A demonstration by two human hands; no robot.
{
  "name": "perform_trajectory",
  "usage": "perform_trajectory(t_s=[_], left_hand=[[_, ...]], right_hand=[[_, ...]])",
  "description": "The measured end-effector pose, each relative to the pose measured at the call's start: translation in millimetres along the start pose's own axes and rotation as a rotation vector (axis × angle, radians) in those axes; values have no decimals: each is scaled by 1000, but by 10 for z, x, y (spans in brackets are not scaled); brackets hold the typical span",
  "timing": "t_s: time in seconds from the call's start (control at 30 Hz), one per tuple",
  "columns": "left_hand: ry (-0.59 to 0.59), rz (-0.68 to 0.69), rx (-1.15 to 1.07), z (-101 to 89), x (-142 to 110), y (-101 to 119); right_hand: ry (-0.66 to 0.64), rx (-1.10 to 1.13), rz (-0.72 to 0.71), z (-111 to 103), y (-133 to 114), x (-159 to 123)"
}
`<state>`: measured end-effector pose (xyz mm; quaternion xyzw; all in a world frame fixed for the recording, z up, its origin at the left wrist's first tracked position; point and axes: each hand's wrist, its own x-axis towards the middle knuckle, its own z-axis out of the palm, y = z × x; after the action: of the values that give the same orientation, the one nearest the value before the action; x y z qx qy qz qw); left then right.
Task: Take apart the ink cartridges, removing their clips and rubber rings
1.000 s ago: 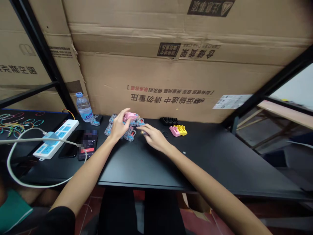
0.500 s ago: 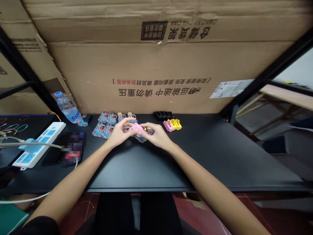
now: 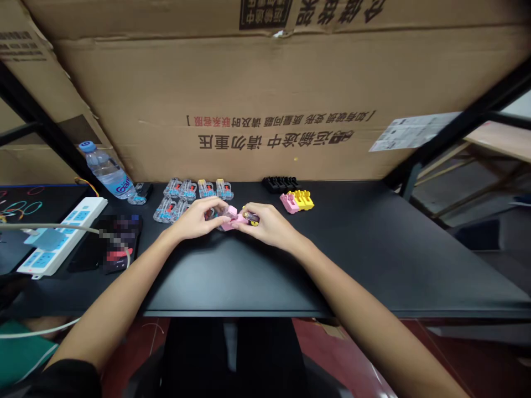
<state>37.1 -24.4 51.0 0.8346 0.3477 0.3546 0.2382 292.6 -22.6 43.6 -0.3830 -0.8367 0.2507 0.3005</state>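
My left hand (image 3: 196, 219) pinches the left side of a small pink plastic part (image 3: 229, 225). From the other side my right hand (image 3: 271, 225) grips the same part with thumb and fingertips. A small dark brown piece with yellow on it (image 3: 252, 219) shows at my right fingers; its kind I cannot make out. Just behind and left of my hands stand several clear plastic housings (image 3: 165, 211) with red and blue pieces inside. Two more at the back, one of them a clear housing with a yellow top (image 3: 224, 189), are near my left fingers.
Pink (image 3: 289, 203) and yellow (image 3: 304, 199) slotted plastic parts lie right of my hands, black slotted parts (image 3: 280, 184) behind them. A water bottle (image 3: 108, 172), power strip (image 3: 62, 237) and phone (image 3: 120, 243) with a cable are at left. Cardboard (image 3: 265, 83) walls the back.
The pink part has been turned between my hands, and my fingers have shifted slightly on it. The camera view has tilted downward a little.
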Motion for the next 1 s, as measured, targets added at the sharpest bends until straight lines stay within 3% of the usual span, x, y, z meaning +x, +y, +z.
perform_trajectory(t_s=[0.1, 0.2, 0.43, 0.5, 0.63, 0.73, 1.0], left_hand=[[17, -42, 18, -104, -6, -84], [-41, -81, -1, -175, -27, -122], [-152, -70, -16, -66, -24, 1], [-197, -75, -44, -16, -19, 2], [-244, -155, -111, 34, -37, -41], [-253, -196, -94, 35, -49, -51], [-243, -122, -57, 49, -30, -75]], right_hand=[[-129, -153, 14, -43, 15, -3], [-231, -229, 58, -72, -16, -8], [-261, -195, 65, -88, -32, -20], [-204, -124, 55, -110, -16, -9], [51, 33, 62, -142, -23, 16], [174, 251, 109, -138, -65, 9], [115, 746, 367, 24, -207, 8]])
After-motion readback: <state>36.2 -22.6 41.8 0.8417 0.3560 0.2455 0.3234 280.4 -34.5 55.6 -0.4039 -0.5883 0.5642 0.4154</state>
